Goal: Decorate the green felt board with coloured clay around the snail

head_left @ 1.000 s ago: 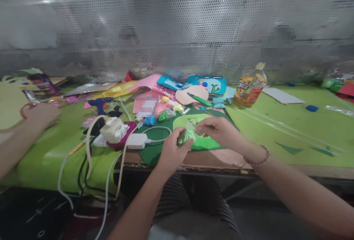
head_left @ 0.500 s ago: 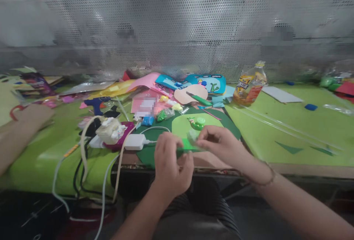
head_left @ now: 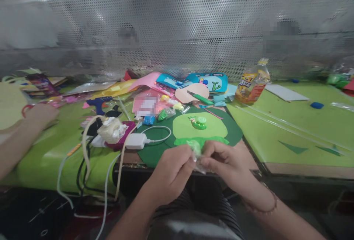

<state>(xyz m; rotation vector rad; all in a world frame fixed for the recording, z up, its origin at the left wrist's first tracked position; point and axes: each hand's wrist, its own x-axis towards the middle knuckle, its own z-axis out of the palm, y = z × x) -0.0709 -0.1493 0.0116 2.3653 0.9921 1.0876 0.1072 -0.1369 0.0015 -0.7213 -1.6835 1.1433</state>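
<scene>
A small clear plastic packet with pale green clay-like stuff [head_left: 196, 147] is pinched between both my hands, above the table's front edge. My left hand [head_left: 174, 168] grips its left side with closed fingers. From the right, my right hand [head_left: 226, 160] pinches the packet too. Just beyond lies a bright green strip [head_left: 219, 140] along the front of a light green rounded sheet [head_left: 182, 125], partly covered by my hands. On that sheet sits a small green snail-like figure [head_left: 201, 123]. Under it spreads a dark green sheet [head_left: 235, 131].
A white adapter [head_left: 136, 141] and cables lie left of the sheets, by a power strip. Behind are a blue glue gun [head_left: 99, 104], a green-handled cutter [head_left: 203, 99] and an oil bottle [head_left: 253, 85]. Another person's hand [head_left: 41, 116] holds red scissors at far left.
My hands have come together on the packet, which my right hand alone held before. The bright green strip now shows more fully. The other person's hand has shifted slightly right.
</scene>
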